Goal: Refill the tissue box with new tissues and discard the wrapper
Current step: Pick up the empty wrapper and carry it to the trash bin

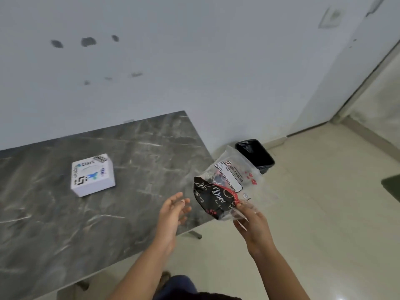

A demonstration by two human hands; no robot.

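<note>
A white square tissue box [93, 174] with blue print lies on the dark marble table [65, 224], left of centre. My right hand [252, 221] pinches the lower edge of a clear and black plastic tissue wrapper [225, 187], held up in the air past the table's right edge. The wrapper looks flat and empty. My left hand [173, 211] hovers over the table's right edge, just left of the wrapper, fingers spread and holding nothing.
A small black bin [255, 154] lined with a black bag stands on the tiled floor against the white wall, right of the table and behind the wrapper. A dark mat [391, 187] lies at the far right. A table leg [194, 233] shows below the tabletop.
</note>
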